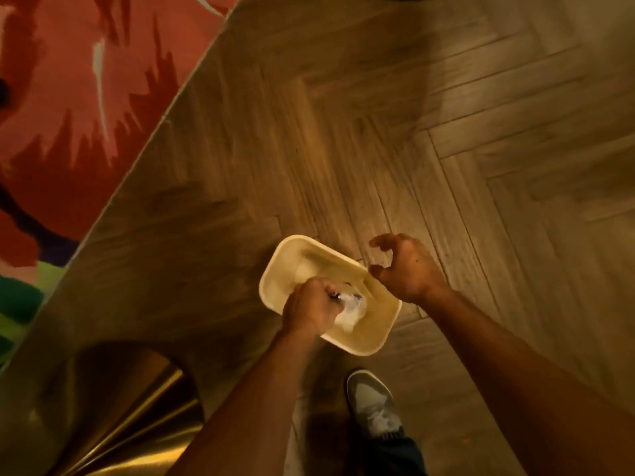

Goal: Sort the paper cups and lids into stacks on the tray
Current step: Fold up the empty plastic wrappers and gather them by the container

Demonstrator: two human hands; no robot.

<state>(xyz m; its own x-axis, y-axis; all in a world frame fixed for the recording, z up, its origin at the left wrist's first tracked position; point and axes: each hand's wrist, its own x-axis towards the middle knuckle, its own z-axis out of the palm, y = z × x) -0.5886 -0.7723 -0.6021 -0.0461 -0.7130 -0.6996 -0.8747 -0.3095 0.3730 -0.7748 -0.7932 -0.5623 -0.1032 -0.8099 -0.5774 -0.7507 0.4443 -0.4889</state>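
My left hand is curled over the tray near rim, pinning a blurred white item inside; cup or lid, cannot tell. My right hand is a loose, empty claw beside the rim. Risk: the one-handed hold may tip the tray, spilling its contents onto the floor.

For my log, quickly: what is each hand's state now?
Left hand: grips a blurred white thing over the tray.
Right hand: loosely curled, holds nothing.
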